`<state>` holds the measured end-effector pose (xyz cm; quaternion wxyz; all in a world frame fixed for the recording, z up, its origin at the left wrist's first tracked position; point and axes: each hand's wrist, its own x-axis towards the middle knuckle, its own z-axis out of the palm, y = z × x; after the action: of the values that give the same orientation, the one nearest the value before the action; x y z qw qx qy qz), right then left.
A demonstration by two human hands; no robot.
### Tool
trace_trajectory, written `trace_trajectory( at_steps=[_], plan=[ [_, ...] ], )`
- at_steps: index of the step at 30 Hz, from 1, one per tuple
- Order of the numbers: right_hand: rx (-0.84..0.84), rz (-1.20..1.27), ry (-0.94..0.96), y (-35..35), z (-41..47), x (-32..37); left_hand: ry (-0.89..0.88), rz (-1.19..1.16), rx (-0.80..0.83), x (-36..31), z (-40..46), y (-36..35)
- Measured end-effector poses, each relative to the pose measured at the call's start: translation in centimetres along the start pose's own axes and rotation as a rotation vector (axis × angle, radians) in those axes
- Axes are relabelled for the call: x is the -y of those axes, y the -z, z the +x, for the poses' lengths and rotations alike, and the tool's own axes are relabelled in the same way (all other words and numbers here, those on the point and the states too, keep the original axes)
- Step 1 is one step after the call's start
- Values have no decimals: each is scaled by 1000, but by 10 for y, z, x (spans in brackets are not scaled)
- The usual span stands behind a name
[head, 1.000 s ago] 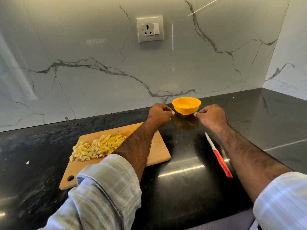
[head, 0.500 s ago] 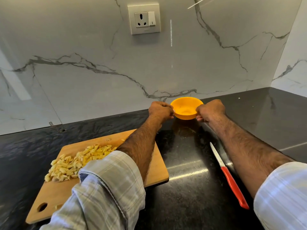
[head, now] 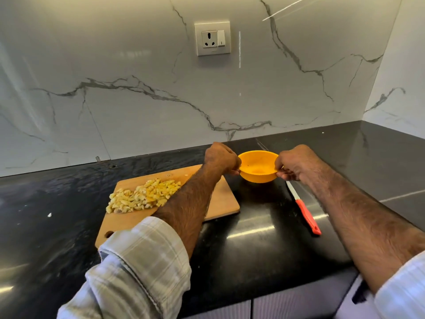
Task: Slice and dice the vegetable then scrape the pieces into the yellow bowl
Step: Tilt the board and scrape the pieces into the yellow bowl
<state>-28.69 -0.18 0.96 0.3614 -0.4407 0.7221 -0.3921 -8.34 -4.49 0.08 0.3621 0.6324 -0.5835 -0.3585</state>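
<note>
The yellow bowl (head: 258, 166) hangs a little above the black counter, tilted toward me, with nothing inside. My left hand (head: 221, 158) pinches its left rim and my right hand (head: 296, 161) pinches its right rim. A pile of pale yellow diced vegetable pieces (head: 143, 196) lies on the wooden cutting board (head: 220, 203) to the left; my left forearm crosses over the board. A knife with a red handle (head: 303, 209) lies on the counter under my right forearm, blade pointing away from me.
The black counter (head: 253, 249) meets a white marble wall with a socket (head: 212, 38) above the bowl. A side wall closes the right corner. A small white scrap (head: 49, 214) lies on the counter left of the board.
Both hands closed on the bowl's rim and lifted it off the counter, bringing it nearer to me and beside the board's far corner. The knife and the diced pile stayed put.
</note>
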Motion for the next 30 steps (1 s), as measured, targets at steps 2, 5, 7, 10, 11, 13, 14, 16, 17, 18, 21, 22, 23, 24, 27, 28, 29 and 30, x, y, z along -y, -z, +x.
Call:
trace_trajectory(
  at_steps=[2, 5, 7, 10, 11, 13, 14, 16, 17, 18, 21, 22, 23, 24, 27, 28, 29, 30],
  plan=[
    [26, -13, -18, 3, -14, -6, 15, 23, 14, 0, -18, 4],
    [52, -23, -39, 7, -34, -13, 17, 25, 29, 1, -39, 9],
    [64, -26, -46, 9, -46, -15, 22, 31, 43, 3, -52, 12],
    [98, -55, -63, 12, -63, -18, 25, 24, 58, 6, -68, 17],
    [103, -65, -69, 13, -70, -20, 25, 16, 64, 8, -75, 19],
    [102, -68, -74, 16, -80, -24, 24, 5, 77, 10, -86, 21],
    [100, -68, -78, 16, -84, -25, 22, 4, 83, 11, -89, 22],
    [100, -78, -66, 18, -93, -27, 17, 6, 92, 11, -97, 24],
    [93, -90, -54, 19, -94, -28, 18, 7, 97, 11, -100, 25],
    [76, -112, -39, 19, -97, -29, 16, 10, 98, 10, -103, 27],
    [-62, -347, 91, 22, -93, -29, 3, 34, 72, 11, -107, 35],
    [-138, -464, 171, 21, -90, -28, -7, 52, 53, 12, -107, 40],
    [-204, -574, 256, 17, -88, -25, -10, 68, 33, 15, -107, 47],
    [-254, -633, 336, 12, -84, -21, -9, 81, 15, 18, -106, 56],
    [-248, -600, 472, -19, -84, 0, 17, 119, -68, 30, -103, 90],
    [-217, -580, 504, -35, -85, 10, 22, 138, -110, 38, -102, 107],
    [-190, -565, 520, -49, -87, 18, 25, 160, -142, 43, -101, 121],
    [-158, -559, 537, -63, -89, 26, 24, 187, -178, 50, -100, 135]
  ],
)
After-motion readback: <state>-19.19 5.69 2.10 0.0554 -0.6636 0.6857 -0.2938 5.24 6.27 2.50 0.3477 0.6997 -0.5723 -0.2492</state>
